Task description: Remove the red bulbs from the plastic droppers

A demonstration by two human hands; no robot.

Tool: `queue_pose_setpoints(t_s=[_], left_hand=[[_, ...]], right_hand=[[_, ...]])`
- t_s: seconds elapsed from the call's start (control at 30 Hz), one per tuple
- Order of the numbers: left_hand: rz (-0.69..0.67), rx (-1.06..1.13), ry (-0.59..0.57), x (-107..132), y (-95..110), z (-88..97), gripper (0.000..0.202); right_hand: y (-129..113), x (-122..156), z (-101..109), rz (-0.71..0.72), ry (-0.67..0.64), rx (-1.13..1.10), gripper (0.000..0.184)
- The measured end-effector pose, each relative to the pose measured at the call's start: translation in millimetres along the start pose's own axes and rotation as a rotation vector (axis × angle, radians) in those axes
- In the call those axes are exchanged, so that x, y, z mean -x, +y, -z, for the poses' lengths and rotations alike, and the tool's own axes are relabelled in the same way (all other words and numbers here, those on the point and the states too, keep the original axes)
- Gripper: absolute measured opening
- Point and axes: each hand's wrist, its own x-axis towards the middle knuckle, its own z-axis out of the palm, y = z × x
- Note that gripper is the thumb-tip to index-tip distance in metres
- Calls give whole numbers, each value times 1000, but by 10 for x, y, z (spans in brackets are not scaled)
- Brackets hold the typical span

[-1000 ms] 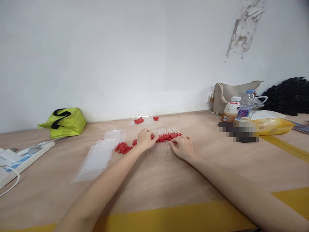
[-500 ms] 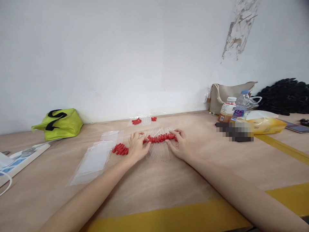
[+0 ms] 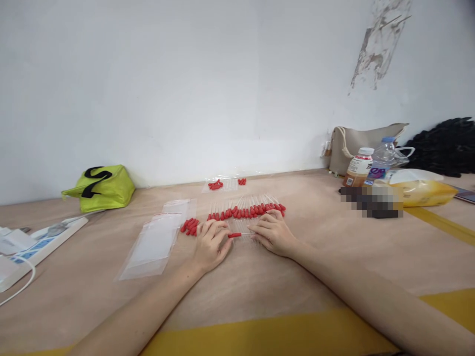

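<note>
A thin clear dropper tube with a red bulb lies level between my two hands. My left hand has its thumb and fingers closed at the bulb's end. On the tube's other end, the fingers of my right hand are pinched together. Just beyond them is a row of clear tubes with red bulbs, bulbs toward me, and more clear tubes lie partly hidden beneath my hands. Left of my left hand is a small pile of loose red bulbs.
Clear zip bags lie to the left. Against the wall are a small bag with red bulbs and a yellow-green pouch. A power strip is at far left; bottles and a yellow tissue pack stand right.
Both hands have drawn back toward me from the row and now hold one dropper between them. The row of red bulbs shows more fully. The view has shifted slightly.
</note>
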Motion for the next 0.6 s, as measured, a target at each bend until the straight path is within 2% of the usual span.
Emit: queue_pose_setpoints(t_s=[0.1, 0.27, 0.43, 0.6], left_hand=[[8, 22, -6, -14, 3, -13, 11], [-21, 49, -82, -68, 3, -75, 21], [-29, 101, -128, -113, -13, -163, 16], [-13, 118, -159, -113, -1, -164, 16]], right_hand=[[-6, -10, -12, 19, -5, 24, 22], [-23, -10, -19, 26, -25, 34, 22], [-33, -11, -20, 33, -40, 48, 21], [-33, -16, -22, 26, -46, 56, 22]])
